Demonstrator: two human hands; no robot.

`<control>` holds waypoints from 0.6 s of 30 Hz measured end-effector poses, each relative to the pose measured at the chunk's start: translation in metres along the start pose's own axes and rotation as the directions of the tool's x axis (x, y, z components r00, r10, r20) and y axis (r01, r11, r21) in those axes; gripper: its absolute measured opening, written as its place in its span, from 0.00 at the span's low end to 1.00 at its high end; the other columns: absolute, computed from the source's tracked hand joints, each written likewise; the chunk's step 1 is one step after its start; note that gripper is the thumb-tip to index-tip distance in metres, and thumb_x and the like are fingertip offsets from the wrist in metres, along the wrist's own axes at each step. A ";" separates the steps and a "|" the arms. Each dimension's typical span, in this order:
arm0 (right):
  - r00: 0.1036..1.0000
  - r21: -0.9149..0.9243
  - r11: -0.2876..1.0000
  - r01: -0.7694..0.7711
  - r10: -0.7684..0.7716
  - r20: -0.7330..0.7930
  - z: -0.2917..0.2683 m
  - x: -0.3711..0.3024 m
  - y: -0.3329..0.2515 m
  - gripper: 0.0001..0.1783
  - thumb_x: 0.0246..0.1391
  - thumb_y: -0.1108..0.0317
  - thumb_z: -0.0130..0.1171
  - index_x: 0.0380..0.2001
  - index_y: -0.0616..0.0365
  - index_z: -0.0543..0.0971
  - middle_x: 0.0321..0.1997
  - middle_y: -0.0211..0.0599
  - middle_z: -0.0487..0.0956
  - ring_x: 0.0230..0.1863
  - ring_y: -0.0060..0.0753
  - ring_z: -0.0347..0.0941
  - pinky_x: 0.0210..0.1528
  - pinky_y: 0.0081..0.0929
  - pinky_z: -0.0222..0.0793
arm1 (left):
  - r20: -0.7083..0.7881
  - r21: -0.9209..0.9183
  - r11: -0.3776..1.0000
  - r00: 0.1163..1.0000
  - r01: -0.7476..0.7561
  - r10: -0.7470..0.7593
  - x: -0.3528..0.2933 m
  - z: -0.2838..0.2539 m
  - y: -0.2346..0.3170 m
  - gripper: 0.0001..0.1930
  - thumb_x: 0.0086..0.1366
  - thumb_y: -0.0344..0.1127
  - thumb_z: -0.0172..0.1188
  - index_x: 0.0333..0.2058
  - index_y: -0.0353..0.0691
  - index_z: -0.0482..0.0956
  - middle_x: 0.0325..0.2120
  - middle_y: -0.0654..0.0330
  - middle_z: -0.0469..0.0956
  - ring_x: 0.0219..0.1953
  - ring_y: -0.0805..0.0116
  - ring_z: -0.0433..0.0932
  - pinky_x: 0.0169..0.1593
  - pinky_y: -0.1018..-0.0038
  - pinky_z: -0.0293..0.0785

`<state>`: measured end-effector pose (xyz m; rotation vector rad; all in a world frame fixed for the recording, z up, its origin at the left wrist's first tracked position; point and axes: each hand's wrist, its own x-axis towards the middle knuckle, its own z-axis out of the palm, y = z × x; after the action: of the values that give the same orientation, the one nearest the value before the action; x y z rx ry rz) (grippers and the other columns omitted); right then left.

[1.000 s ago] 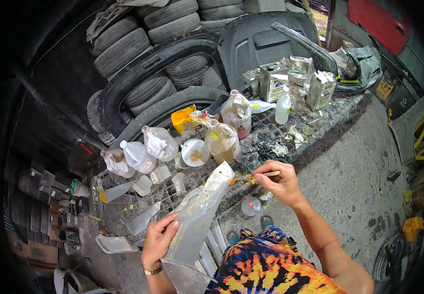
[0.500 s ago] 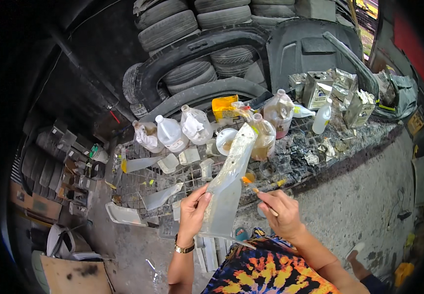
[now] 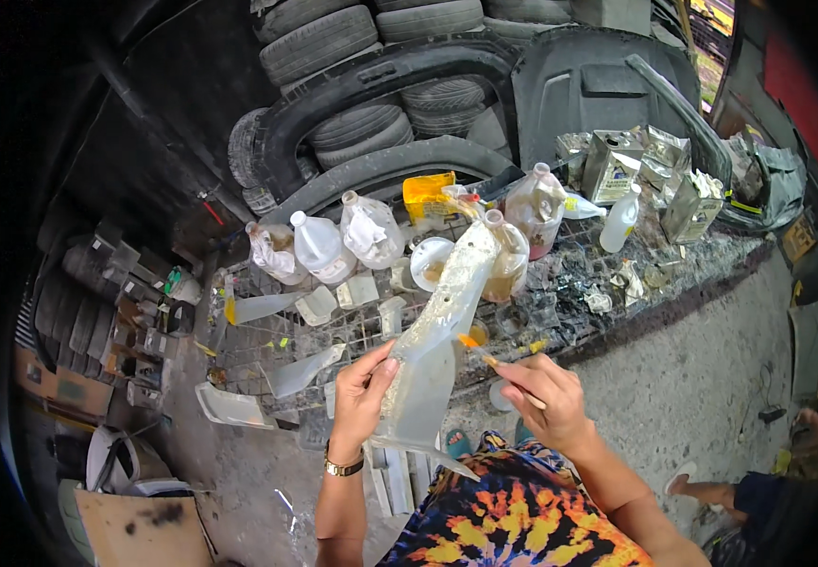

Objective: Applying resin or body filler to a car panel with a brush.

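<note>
A long, pale grey, translucent moulded panel [image 3: 428,364] with a rough, whitish upper part stands tilted in front of me. My left hand [image 3: 362,392] is closed on its left edge, thumb on the near face. A small brush [image 3: 475,348] with an orange tip and a light wooden handle is pinched in my right hand [image 3: 546,402]. Its tip points at the panel's right edge; I cannot tell whether they touch. Behind the panel's upper end stands a jug [image 3: 508,269] of brownish liquid, partly hidden. A white tub [image 3: 430,260] is just left of the panel.
A wire-mesh workbench [image 3: 570,326] holds plastic jugs [image 3: 322,248], metal cans [image 3: 610,165], a white squeeze bottle [image 3: 622,219] and pale moulded pieces [image 3: 307,370]. Stacked tyres [image 3: 319,42] and dark car body parts [image 3: 607,90] stand behind. Another person's leg [image 3: 711,493] shows at the right.
The panel and my left hand have shifted slightly left and down in view. The brush tip has moved a little left and up. More of the other person shows at the right.
</note>
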<state>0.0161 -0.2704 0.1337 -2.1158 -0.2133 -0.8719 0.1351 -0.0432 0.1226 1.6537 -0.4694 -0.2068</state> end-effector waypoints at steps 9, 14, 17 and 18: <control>0.923 0.239 0.969 -0.066 -0.032 0.384 0.003 -0.012 -0.004 0.12 0.51 0.69 0.63 0.40 0.59 0.78 0.27 0.36 0.75 0.25 0.36 0.73 0.26 0.30 0.69 | -0.008 -0.003 1.000 1.000 -0.029 0.029 0.003 0.002 0.003 0.15 0.65 0.30 0.57 0.49 0.33 0.77 0.36 0.63 0.81 0.36 0.82 0.74 0.41 0.83 0.70; 0.959 0.319 0.923 -0.213 0.135 0.250 0.004 -0.001 0.007 0.07 0.54 0.73 0.60 0.36 0.62 0.80 0.26 0.39 0.77 0.23 0.33 0.72 0.26 0.28 0.66 | 0.003 0.032 0.998 0.999 -0.049 0.049 0.001 0.003 0.003 0.15 0.65 0.30 0.57 0.50 0.33 0.77 0.35 0.63 0.81 0.35 0.83 0.74 0.40 0.83 0.69; 0.982 0.226 0.956 -0.185 0.189 0.002 -0.001 0.007 0.003 0.07 0.54 0.74 0.60 0.36 0.63 0.80 0.25 0.39 0.77 0.23 0.31 0.71 0.25 0.27 0.66 | 0.008 0.028 0.997 0.998 -0.069 0.069 -0.002 0.002 0.007 0.15 0.65 0.30 0.57 0.49 0.33 0.77 0.34 0.65 0.80 0.33 0.84 0.72 0.38 0.84 0.68; 0.981 0.201 0.963 -0.181 0.193 -0.038 -0.004 0.005 0.000 0.06 0.54 0.75 0.59 0.35 0.64 0.80 0.25 0.38 0.78 0.23 0.29 0.71 0.26 0.26 0.66 | 0.007 0.017 0.998 0.998 -0.059 0.059 -0.002 0.002 0.008 0.15 0.65 0.30 0.57 0.49 0.33 0.77 0.34 0.65 0.80 0.33 0.84 0.72 0.38 0.84 0.68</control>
<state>0.0177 -0.2744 0.1390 -1.8901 -0.0645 -0.7659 0.1311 -0.0448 0.1296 1.6536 -0.5257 -0.1650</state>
